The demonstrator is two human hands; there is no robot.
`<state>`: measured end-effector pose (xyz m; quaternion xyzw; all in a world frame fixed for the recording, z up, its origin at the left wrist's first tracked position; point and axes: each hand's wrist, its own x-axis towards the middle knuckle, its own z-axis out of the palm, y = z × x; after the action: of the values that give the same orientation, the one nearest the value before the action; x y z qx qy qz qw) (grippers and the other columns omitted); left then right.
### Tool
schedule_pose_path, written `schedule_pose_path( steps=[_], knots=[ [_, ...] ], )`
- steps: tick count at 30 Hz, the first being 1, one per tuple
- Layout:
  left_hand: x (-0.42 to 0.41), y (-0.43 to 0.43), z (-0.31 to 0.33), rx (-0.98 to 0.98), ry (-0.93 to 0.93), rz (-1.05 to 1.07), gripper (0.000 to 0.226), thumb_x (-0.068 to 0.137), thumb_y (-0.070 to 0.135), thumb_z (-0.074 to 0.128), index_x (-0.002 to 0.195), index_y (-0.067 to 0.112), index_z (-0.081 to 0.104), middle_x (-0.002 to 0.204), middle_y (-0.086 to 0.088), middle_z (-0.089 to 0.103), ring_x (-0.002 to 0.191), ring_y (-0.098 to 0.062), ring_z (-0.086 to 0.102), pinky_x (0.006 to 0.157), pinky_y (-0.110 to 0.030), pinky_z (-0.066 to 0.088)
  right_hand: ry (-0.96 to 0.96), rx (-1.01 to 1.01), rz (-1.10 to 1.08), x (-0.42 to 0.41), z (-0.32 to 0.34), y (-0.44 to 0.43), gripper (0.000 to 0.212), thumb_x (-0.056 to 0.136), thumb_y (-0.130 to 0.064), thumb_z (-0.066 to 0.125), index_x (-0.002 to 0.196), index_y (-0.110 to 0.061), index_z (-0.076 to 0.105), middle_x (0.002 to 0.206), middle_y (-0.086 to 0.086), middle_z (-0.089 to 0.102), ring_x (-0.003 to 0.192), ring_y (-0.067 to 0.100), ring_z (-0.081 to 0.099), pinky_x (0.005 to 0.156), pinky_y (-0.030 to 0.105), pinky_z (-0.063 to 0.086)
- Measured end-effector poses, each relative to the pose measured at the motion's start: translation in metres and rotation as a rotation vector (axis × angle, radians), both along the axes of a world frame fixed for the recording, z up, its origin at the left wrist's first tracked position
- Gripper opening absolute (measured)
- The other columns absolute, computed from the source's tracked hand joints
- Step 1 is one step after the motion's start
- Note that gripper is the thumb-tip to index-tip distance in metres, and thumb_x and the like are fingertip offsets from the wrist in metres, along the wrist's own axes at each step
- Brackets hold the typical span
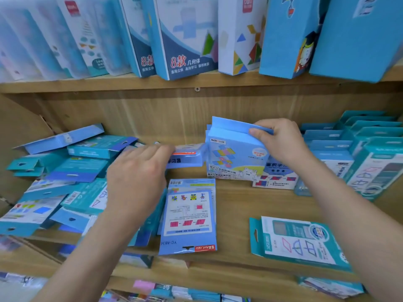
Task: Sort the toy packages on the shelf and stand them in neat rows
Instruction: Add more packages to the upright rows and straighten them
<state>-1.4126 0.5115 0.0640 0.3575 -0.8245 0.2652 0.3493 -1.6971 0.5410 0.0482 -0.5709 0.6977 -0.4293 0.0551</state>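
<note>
Nearest the front edge of the shelf (pixel 237 216), a teal package (pixel 298 243) and a blue package (pixel 188 214) are lying flat, still waiting to be stood up. Beyond them the left hand (pixel 137 171) is reaching over the loose heap (pixel 65 171) toward a small package (pixel 187 159) lying on its side; motion blur is hiding whether its fingers are grasping it or only touching it. Further back, the right hand (pixel 281 140) is pinching the top flaps of the standing packages (pixel 233 153), steadying that short row upright. A teal row (pixel 370 149) is already standing to the right, and tall boxes (pixel 185 40) are lining the board above. The sorting seems to be at its middle: the next move is probably calling for lifting the small package, turning it upright and sliding it against the held row without toppling it.
</note>
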Motion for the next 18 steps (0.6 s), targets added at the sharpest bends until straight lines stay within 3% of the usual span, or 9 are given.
schedule_pose_path(
  steps=[4, 6, 8, 11, 18],
  knots=[
    [0.0, 0.031, -0.008, -0.004, 0.065, -0.164, 0.04, 0.063, -0.007, 0.048, 0.089, 0.012, 0.072, 0.076, -0.001, 0.07, 0.067, -0.025, 0.065, 0.057, -0.028, 0.036, -0.087, 0.02, -0.005, -0.007, 0.001, 0.0, 0.02, 0.092, -0.025, 0.059, 0.08, -0.016, 0.071, 0.076, 0.008, 0.07, 0.068, 0.019, 0.062, 0.06, 0.035, 0.05],
    [-0.013, 0.045, -0.021, -0.02, 0.041, -0.306, 0.038, 0.079, -0.007, 0.04, 0.09, 0.011, 0.072, 0.083, -0.001, 0.071, 0.074, -0.022, 0.066, 0.064, -0.028, 0.043, -0.072, 0.025, 0.003, -0.006, 0.003, -0.001, 0.019, 0.091, -0.024, 0.06, 0.08, -0.014, 0.071, 0.076, 0.009, 0.07, 0.066, 0.016, 0.058, 0.063, 0.035, 0.05],
    [-0.034, 0.056, -0.04, -0.014, -0.031, -0.421, 0.038, 0.091, 0.001, 0.035, 0.09, 0.01, 0.072, 0.09, -0.003, 0.072, 0.08, -0.021, 0.068, 0.067, -0.031, 0.052, -0.036, 0.031, 0.022, -0.004, 0.006, -0.001, 0.02, 0.091, -0.023, 0.06, 0.08, -0.011, 0.071, 0.075, 0.01, 0.07, 0.065, 0.016, 0.056, 0.065, 0.035, 0.049],
    [-0.064, 0.065, -0.082, 0.026, -0.152, -0.49, 0.028, 0.088, 0.005, 0.045, 0.094, 0.009, 0.071, 0.095, -0.006, 0.072, 0.083, -0.022, 0.069, 0.067, -0.032, 0.056, 0.012, 0.042, 0.041, 0.0, 0.009, -0.002, 0.021, 0.092, -0.024, 0.059, 0.08, -0.01, 0.07, 0.075, 0.008, 0.07, 0.072, 0.025, 0.063, 0.067, 0.037, 0.052],
    [-0.091, 0.083, -0.136, 0.356, -0.475, -0.567, 0.032, 0.079, 0.02, 0.048, 0.104, 0.016, 0.068, 0.101, 0.0, 0.071, 0.087, -0.019, 0.068, 0.057, -0.026, 0.056, 0.043, 0.055, 0.045, -0.004, -0.002, 0.006, 0.021, 0.092, -0.026, 0.058, 0.085, -0.012, 0.071, 0.078, 0.005, 0.07, 0.076, 0.021, 0.061, 0.075, 0.036, 0.05]
  ],
)
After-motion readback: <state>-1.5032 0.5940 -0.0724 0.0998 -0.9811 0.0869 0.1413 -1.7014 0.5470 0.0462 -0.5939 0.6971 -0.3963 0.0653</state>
